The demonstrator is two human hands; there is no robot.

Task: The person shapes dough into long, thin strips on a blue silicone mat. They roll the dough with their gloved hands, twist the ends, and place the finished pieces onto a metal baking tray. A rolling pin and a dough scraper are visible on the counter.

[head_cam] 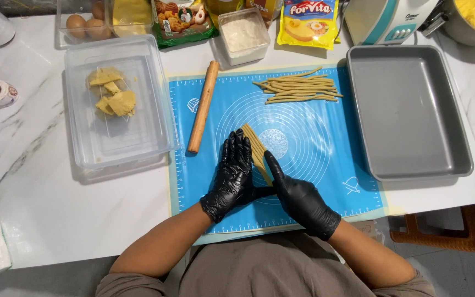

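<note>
Both gloved hands are down on the blue mat (314,143), working one flat bundle of dough strips (257,149) at the near middle. The left hand (233,175) lies flat with fingers stretched open against the bundle's left edge; the right hand (298,195) presses the right edge with its fingers (273,165) straight and open, gripping nothing. Judging by the layout, part of the work looks done: one pile of finished dough sticks (299,87) sits at the mat's far side, too tangled to count exactly. What's left? Several pieces of raw dough (114,96) wait in the one clear tub (155,93) on the left. One grey baking pan (441,137) on the right holds nothing yet. One wooden rolling pin (203,107) rests between tub and bundle on the table (39,181).
</note>
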